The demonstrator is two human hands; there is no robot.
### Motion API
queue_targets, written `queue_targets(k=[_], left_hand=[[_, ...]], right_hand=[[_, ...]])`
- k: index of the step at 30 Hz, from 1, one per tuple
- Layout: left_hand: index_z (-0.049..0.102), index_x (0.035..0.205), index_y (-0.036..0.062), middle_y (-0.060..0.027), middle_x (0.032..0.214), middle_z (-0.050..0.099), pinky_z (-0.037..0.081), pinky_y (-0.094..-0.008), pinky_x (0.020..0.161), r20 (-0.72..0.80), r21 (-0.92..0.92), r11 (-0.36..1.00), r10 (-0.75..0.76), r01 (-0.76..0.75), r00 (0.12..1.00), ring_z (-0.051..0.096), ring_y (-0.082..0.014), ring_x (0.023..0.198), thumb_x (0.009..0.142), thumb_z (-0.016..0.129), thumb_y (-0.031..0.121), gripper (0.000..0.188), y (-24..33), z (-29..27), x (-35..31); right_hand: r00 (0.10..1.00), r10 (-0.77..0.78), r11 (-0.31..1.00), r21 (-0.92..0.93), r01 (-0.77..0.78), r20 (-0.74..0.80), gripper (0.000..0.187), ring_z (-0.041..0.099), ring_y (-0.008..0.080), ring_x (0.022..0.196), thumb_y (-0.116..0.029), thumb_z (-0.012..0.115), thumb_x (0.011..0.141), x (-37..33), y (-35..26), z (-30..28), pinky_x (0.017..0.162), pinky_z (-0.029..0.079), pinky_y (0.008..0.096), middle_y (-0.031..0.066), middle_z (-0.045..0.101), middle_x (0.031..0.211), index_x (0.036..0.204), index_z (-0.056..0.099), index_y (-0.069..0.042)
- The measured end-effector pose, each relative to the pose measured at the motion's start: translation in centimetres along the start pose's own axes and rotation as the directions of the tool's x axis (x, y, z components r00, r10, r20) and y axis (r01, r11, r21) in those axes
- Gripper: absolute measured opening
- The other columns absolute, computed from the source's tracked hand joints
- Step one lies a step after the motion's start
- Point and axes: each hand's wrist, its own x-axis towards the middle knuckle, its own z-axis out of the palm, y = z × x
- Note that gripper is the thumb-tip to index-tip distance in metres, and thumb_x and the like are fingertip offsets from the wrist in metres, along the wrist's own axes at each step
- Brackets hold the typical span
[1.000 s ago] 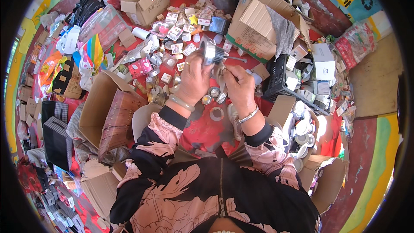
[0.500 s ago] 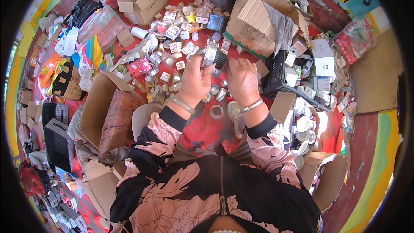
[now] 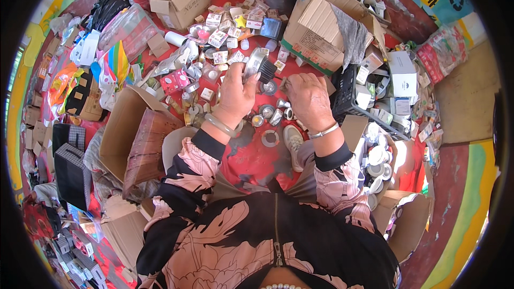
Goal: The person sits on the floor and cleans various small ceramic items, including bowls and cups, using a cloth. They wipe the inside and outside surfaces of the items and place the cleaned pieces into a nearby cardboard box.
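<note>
My left hand [image 3: 236, 95] grips a round downlight [image 3: 257, 63] with a silver rim and a black ribbed back, tilted so the ribs face right. To its right, my right hand [image 3: 309, 99] has its fingers curled. A greyish bit shows at its fingertips, too small to name. The two hands are apart. Below them on the red floor covering lie several small round lamp parts [image 3: 267, 111] and a white ring-shaped piece [image 3: 270, 137]. Small white boxes [image 3: 218, 38] are piled just beyond my left hand.
Cardboard boxes stand at far left [image 3: 182, 1], far right [image 3: 316, 29] and near left [image 3: 120, 128]. A black crate [image 3: 348, 93] full of packets is to the right, beside a box of white round pieces [image 3: 378, 155]. My shoe [image 3: 293, 147] rests below my right hand.
The hands have drawn apart. My right hand has come off the downlight and curled its fingers, moving slightly right and nearer. My left hand keeps its hold on the downlight, shifted slightly left.
</note>
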Motion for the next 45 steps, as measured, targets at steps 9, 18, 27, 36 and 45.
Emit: queue_targets(k=[9, 18, 27, 36, 45], left_hand=[[0.051, 0.097, 0.0016, -0.008, 0.085, 0.057, 0.045, -0.0326, 0.067, 0.082, -0.168, 0.933, -0.308, 0.318, 0.948, 0.057, -0.0188, 0.076, 0.084, 0.06, 0.01, 0.017, -0.4, -0.5, 0.4], [0.051, 0.109, -0.0007, -0.0105, 0.105, 0.06, 0.049, -0.0374, 0.084, 0.518, -0.837, -0.068, -0.419, 0.543, 0.746, 0.06, -0.0212, 0.096, 0.091, 0.048, 0.011, 0.021, -1.4, -0.6, 0.4], [0.053, 0.1, 0.0025, -0.0042, 0.088, 0.059, 0.045, -0.0279, 0.072, 0.473, -0.849, -0.01, -0.464, 0.529, 0.749, 0.056, -0.0122, 0.078, 0.09, 0.05, 0.009, 0.011, -1.3, 1.5, -0.8], [0.048, 0.111, -0.0004, -0.0006, 0.096, 0.055, 0.041, -0.0213, 0.076, 0.245, -0.797, 0.496, -0.256, 0.345, 0.935, 0.049, -0.0059, 0.086, 0.09, 0.05, 0.006, 0.022, 0.4, -1.2, 1.4], [0.047, 0.111, -0.0005, 0.0006, 0.096, 0.051, 0.04, -0.0236, 0.078, 0.405, -0.598, 0.755, -0.004, 0.268, 0.914, 0.047, -0.0067, 0.087, 0.089, 0.055, 0.011, 0.026, 0.0, -1.5, 0.1]], right_hand=[[0.865, 0.344, 0.904, 0.376, -0.201, -0.366, 0.015, 0.061, 0.0162, 0.077, 0.003, 0.056, 0.081, -0.5, 2.1, 0.9, 0.068, 0.049, 0.0282, 0.0085, 0.063, 0.085, 0.092, 0.064, -0.003], [0.72, 0.694, 0.299, 0.907, -0.298, 0.008, 0.013, 0.054, 0.005, 0.076, -0.003, 0.062, 0.082, 0.4, 1.3, 1.3, 0.066, 0.046, 0.0197, 0.0003, 0.062, 0.085, 0.095, 0.063, 0.0], [0.934, 0.063, 0.942, 0.33, 0.061, -0.351, 0.012, 0.058, 0.0288, 0.079, -0.002, 0.063, 0.073, 0.7, -4.0, 1.9, 0.07, 0.049, 0.0332, 0.0111, 0.06, 0.085, 0.085, 0.064, -0.003], [0.687, 0.623, 0.29, 0.704, -0.648, 0.375, 0.016, 0.058, 0.0076, 0.065, -0.011, 0.062, 0.08, 0.0, 3.6, -0.9, 0.058, 0.047, 0.0214, 0.0041, 0.065, 0.074, 0.091, 0.067, 0.0], [0.898, 0.433, 0.393, 0.913, -0.114, -0.074, 0.017, 0.057, 0.0076, 0.08, 0.007, 0.061, 0.078, 0.4, 1.3, -1.8, 0.067, 0.047, 0.0192, 0.0023, 0.062, 0.091, 0.091, 0.066, -0.002]])
